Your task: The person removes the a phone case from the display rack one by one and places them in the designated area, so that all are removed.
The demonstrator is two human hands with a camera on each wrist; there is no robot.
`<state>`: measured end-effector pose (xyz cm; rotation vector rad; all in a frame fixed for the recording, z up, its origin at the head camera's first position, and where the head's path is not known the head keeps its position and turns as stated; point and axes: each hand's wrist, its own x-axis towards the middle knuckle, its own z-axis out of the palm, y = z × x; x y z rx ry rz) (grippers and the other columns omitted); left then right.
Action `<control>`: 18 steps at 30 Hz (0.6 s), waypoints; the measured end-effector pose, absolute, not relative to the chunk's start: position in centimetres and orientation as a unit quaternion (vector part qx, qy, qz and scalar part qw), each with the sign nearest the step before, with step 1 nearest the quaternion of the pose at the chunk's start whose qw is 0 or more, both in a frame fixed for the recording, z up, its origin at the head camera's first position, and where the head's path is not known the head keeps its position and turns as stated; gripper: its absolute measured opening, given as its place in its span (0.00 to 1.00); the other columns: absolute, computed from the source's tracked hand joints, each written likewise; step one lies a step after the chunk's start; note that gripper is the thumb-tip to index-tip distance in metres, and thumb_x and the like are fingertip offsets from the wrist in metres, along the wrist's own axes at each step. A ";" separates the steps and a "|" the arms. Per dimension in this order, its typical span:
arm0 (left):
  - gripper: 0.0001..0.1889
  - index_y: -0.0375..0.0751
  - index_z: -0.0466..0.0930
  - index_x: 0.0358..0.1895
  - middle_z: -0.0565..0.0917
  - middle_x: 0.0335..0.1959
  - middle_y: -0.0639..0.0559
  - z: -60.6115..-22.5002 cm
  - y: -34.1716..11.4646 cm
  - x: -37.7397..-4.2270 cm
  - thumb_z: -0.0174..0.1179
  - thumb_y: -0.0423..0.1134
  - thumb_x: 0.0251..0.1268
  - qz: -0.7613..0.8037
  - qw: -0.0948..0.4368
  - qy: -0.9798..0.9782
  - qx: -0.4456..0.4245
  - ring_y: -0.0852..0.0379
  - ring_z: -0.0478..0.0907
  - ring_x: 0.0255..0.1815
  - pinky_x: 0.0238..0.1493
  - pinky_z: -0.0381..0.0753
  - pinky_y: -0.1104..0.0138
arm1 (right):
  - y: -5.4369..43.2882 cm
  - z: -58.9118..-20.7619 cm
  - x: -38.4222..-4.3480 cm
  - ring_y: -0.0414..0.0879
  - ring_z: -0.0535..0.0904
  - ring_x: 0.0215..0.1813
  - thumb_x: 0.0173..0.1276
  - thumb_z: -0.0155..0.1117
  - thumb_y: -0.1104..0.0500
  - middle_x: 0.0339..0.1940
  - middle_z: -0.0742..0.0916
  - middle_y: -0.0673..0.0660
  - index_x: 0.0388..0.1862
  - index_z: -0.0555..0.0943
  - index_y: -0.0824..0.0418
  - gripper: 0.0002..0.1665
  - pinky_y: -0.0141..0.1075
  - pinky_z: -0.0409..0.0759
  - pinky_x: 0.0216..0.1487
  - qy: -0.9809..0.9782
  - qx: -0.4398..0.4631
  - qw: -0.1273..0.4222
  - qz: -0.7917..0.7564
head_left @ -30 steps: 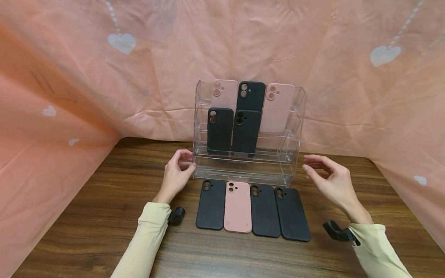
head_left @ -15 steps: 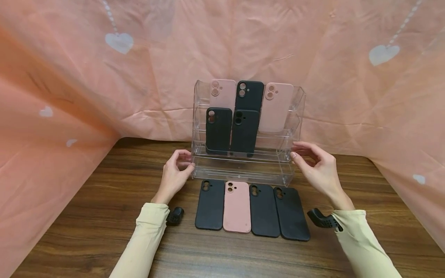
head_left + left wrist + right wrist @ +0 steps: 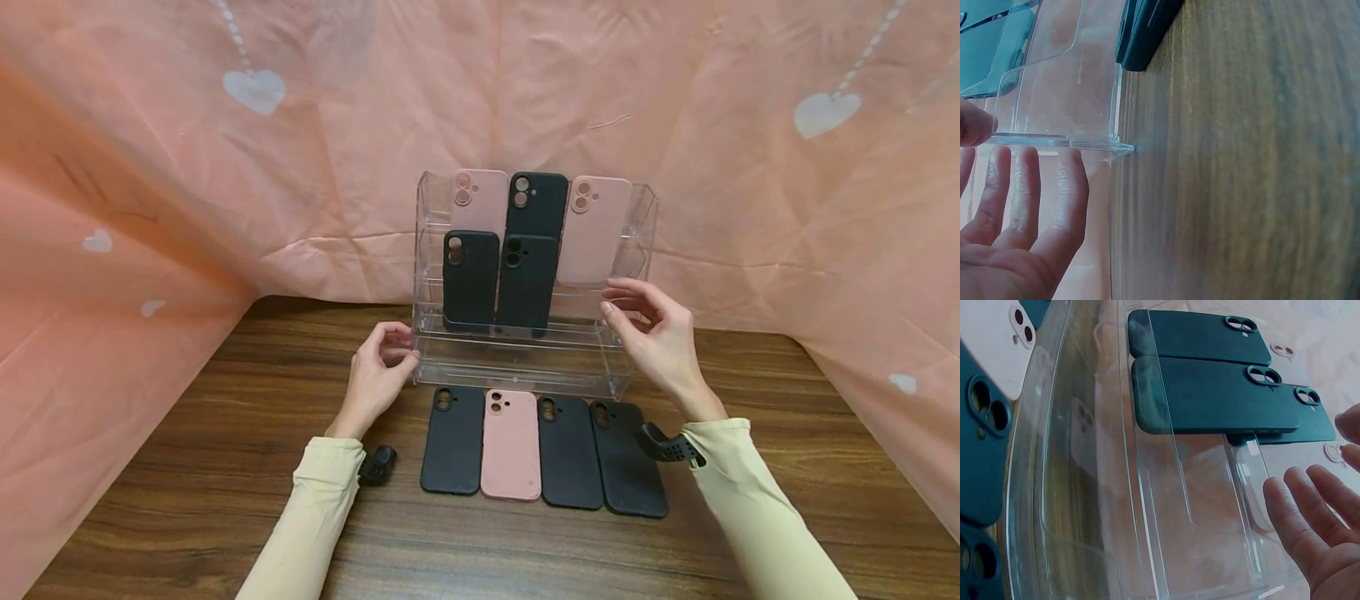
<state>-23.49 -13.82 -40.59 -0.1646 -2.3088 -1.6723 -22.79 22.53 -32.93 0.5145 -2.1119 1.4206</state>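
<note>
A clear tiered display stand (image 3: 517, 379) stands on the table with phone cases in its tiers. Two black cases (image 3: 470, 275) lean side by side in the middle tier. Behind them are a pink case (image 3: 480, 196), a black case (image 3: 537, 204) and, to the right, another pink case (image 3: 596, 229). My left hand (image 3: 375, 379) grips the stand's left side wall, thumb and fingers on opposite faces in the left wrist view. My right hand (image 3: 656, 342), holding nothing, hovers before the stand's right end, fingers loosely curved below the right pink case.
Flat before the stand lies a row of cases: a black one (image 3: 452, 442), a pink one (image 3: 512, 446) and two more black ones (image 3: 572, 454). Pink cloth (image 3: 360, 167) with white hearts hangs behind and at both sides of the wooden table (image 3: 187, 467).
My right hand has come in from the right, past the stand's right edge to its front, rising slightly. My left hand has stayed at the left side wall.
</note>
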 end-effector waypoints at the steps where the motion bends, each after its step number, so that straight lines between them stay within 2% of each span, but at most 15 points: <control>1: 0.17 0.41 0.78 0.55 0.84 0.52 0.40 -40.6 -13.8 -23.5 0.65 0.30 0.64 -0.579 0.142 -0.801 -0.057 0.42 0.88 0.50 0.39 0.81 0.74 | 22.4 -32.9 -22.9 0.31 0.86 0.44 0.67 0.67 0.71 0.47 0.89 0.58 0.59 0.82 0.69 0.21 0.22 0.84 0.45 -0.782 0.190 0.268 0.530; 9: 0.16 0.43 0.78 0.55 0.85 0.51 0.41 -41.1 -14.0 -23.8 0.65 0.31 0.64 -0.576 0.145 -0.802 -0.059 0.43 0.88 0.50 0.40 0.80 0.76 | 21.2 -32.4 -24.2 0.32 0.86 0.42 0.68 0.67 0.69 0.49 0.87 0.70 0.61 0.81 0.69 0.21 0.22 0.84 0.44 -0.772 0.199 0.260 0.544; 18: 0.16 0.42 0.78 0.54 0.85 0.52 0.41 -41.0 -13.9 -23.7 0.65 0.31 0.64 -0.575 0.144 -0.803 -0.054 0.43 0.88 0.50 0.41 0.80 0.74 | 20.2 -32.4 -25.7 0.33 0.86 0.40 0.68 0.67 0.70 0.48 0.86 0.72 0.61 0.79 0.70 0.22 0.24 0.85 0.41 -0.764 0.203 0.238 0.564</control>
